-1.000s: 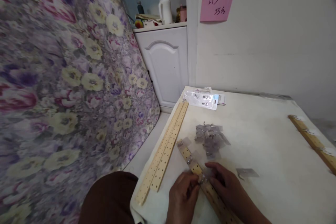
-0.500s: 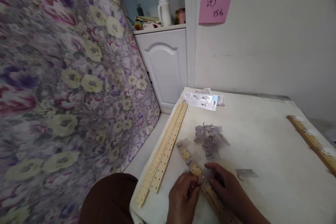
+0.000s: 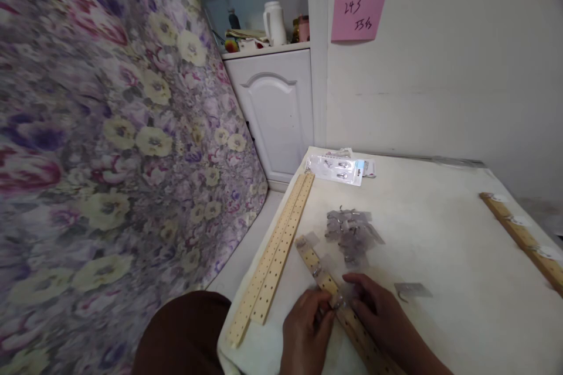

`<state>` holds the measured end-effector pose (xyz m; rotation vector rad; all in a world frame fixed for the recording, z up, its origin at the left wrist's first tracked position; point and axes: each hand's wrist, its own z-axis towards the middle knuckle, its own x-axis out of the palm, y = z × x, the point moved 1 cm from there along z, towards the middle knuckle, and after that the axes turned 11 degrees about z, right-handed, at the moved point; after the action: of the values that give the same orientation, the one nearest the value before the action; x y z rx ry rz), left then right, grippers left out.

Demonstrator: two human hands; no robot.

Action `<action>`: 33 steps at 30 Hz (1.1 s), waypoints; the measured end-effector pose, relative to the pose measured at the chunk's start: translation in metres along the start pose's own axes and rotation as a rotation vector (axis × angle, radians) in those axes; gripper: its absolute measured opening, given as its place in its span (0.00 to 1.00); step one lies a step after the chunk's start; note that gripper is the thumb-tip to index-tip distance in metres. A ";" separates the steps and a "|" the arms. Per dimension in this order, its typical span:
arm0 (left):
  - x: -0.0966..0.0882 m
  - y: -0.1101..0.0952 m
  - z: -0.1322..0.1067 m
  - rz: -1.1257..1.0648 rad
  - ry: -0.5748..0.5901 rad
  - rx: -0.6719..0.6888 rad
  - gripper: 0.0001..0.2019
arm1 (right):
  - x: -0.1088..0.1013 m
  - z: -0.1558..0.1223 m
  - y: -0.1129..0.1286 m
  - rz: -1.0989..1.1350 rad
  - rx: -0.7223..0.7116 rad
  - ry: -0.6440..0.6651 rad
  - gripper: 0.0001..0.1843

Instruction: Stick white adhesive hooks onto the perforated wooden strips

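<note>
A perforated wooden strip [image 3: 328, 282] slants across the near part of the table, with clear plates and metal hooks along its far half. My left hand [image 3: 308, 325] is at its left edge, thumb and index finger pinched on a small metal hook [image 3: 338, 303] that lies over the strip. From the other side, my right hand [image 3: 380, 310] curls against the strip's right edge by the same hook's clear plate, its index finger bent forward. Beyond them lies a pile of clear-plated hooks [image 3: 352, 234]. One loose hook [image 3: 412, 290] rests right of my right hand.
Two pale perforated strips [image 3: 277, 258] lie along the table's left edge. Clear blister packs [image 3: 336, 169] are at the far left corner. Another wooden strip with hooks [image 3: 519, 234] lies at the right. A floral curtain [image 3: 132, 129] hangs left of the table [image 3: 440, 234].
Both hands stay at the same hook with almost no visible movement. The view has shifted very slightly.
</note>
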<state>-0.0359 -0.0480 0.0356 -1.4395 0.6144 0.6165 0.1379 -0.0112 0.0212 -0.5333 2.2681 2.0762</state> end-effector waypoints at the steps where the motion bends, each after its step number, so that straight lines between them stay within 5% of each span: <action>1: 0.000 0.000 0.000 -0.002 -0.007 0.000 0.07 | 0.000 0.000 0.000 -0.006 0.003 0.007 0.21; 33: 0.000 0.005 -0.001 0.019 -0.037 0.052 0.07 | 0.009 0.003 0.000 0.024 0.026 -0.020 0.26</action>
<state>-0.0394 -0.0490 0.0324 -1.3722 0.6120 0.6364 0.1291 -0.0107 0.0187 -0.4845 2.2984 2.0493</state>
